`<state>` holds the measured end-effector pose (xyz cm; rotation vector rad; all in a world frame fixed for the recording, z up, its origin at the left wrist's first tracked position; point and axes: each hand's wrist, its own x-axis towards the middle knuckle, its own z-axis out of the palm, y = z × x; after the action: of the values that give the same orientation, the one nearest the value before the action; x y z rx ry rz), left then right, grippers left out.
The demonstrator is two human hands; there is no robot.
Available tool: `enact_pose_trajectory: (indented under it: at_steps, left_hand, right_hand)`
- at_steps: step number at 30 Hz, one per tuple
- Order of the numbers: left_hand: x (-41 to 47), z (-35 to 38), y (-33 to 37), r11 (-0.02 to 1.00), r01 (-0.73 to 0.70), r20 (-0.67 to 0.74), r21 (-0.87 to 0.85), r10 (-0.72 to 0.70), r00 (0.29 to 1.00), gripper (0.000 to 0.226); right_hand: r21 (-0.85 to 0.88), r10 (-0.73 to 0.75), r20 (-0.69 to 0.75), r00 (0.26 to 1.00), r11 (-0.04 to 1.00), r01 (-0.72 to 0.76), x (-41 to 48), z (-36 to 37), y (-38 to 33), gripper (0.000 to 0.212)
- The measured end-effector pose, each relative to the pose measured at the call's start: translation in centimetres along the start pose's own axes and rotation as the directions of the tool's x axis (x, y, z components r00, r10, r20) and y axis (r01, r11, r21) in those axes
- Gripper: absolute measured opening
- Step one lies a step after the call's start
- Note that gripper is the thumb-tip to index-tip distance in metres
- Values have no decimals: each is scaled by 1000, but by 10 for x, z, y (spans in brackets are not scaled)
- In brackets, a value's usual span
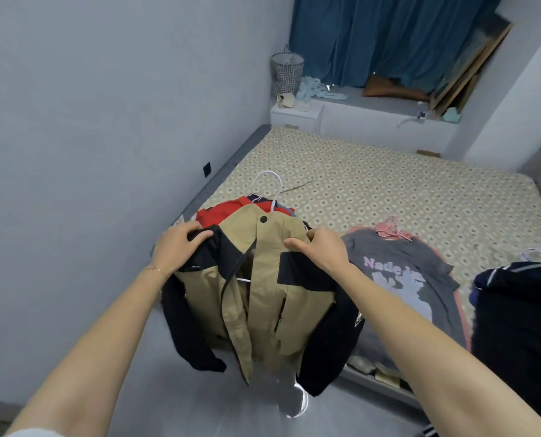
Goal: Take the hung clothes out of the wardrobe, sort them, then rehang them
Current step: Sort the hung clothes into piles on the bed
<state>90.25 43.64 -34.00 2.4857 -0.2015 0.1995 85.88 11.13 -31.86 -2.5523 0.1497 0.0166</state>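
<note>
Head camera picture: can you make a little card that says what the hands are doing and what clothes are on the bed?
left hand: grips one shoulder of the tan and black jacket
right hand: grips the other shoulder
past the collar: red garment, white hanger hook
bed: grey T-shirt on a pink hanger, dark garment at the right edge

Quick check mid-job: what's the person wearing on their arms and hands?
Both forearms are bare, with no gloves. The left hand has a thin chain bracelet at its wrist; the right hand shows no jewellery.
</note>
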Motion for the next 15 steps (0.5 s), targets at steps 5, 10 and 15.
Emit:
enact_pose_trajectory:
  at_steps: [5,10,15]
  left_hand:
    - [37,-16,-29,999,34,-61,3,-34,998,21]
    - [91,-21,-57,995,85,-89,-54,-89,992,22]
    - [148,-15,-78,993,103,-121,-60,-110,987,23]
  right_hand:
    - [33,4,-10,1000,999,-4,43,23,-35,66]
    - [57,-11,0,1000,998,11,101,35,-63,60]
    - [72,-32,22,999,997,30,164,42,-74,57]
